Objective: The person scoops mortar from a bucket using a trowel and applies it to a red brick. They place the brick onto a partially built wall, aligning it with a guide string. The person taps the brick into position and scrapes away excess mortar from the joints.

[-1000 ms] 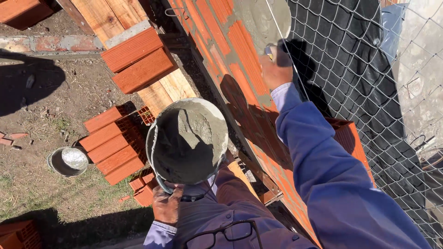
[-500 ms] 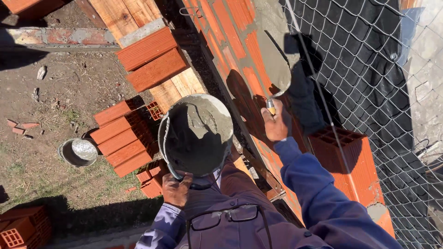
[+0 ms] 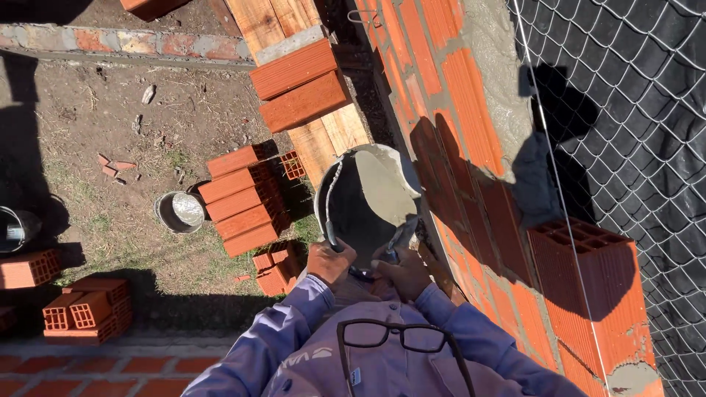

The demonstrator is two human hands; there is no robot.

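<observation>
My left hand [image 3: 329, 261] grips the rim of a black bucket [image 3: 351, 213] that holds grey mortar [image 3: 382, 187], close in front of my chest. My right hand [image 3: 403, 273] is at the bucket's near rim, closed on a trowel [image 3: 399, 239] whose blade dips into the bucket. Just to the right runs a red brick wall [image 3: 471, 117] with a wet mortar bed [image 3: 500, 66] along its top. A hollow red brick [image 3: 581, 268] stands on the wall at the right. Glasses [image 3: 401, 338] hang from my purple shirt.
A chain-link fence [image 3: 632, 125] with dark cloth behind it lines the wall's far side. Below lie wooden planks [image 3: 323, 143] carrying two bricks [image 3: 298, 84], stacked bricks [image 3: 243, 198], a metal pail [image 3: 180, 212], a dark bucket [image 3: 15, 228] and more bricks [image 3: 81, 309].
My right hand came down from the top of the wall to the bucket's rim with the trowel. The bucket stayed in my left hand and tilted toward the wall.
</observation>
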